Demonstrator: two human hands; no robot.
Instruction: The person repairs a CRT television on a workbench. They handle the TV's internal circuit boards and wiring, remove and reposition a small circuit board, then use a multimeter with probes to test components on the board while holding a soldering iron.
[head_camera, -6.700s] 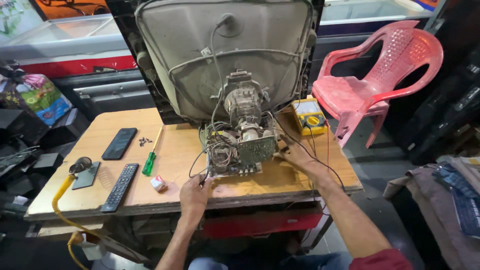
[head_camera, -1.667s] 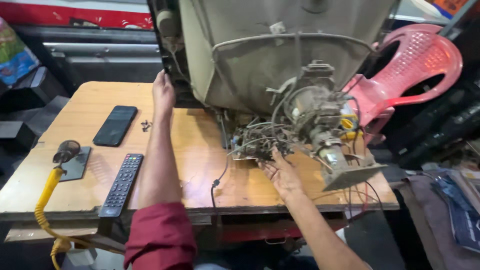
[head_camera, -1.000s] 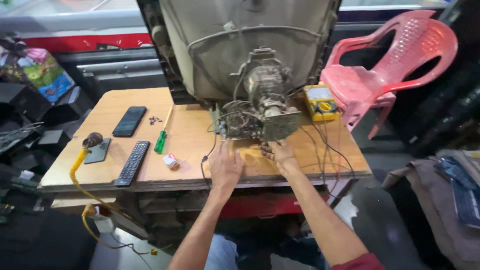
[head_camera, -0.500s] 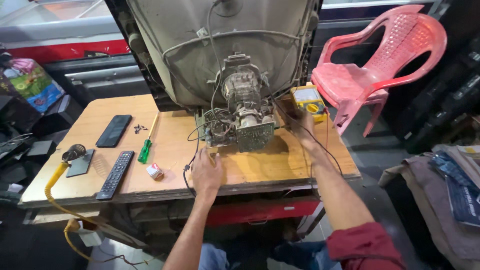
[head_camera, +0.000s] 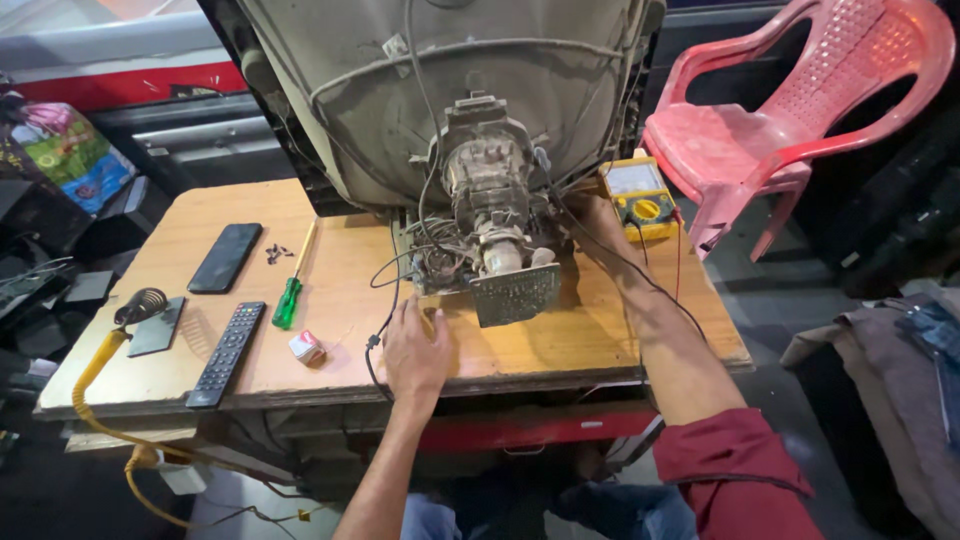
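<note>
Your left hand (head_camera: 415, 345) rests flat, fingers spread, empty, on the bench (head_camera: 330, 330) by the tube's neck board (head_camera: 515, 292). Right hand is hidden behind the tube (head_camera: 450, 100); grip unclear. Probing step; next needs steady access to the board.

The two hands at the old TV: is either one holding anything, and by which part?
Left hand lies flat on the wooden table below the tube neck, gripping nothing. Right hand reaches behind the wiring; its grip cannot be told.
</note>
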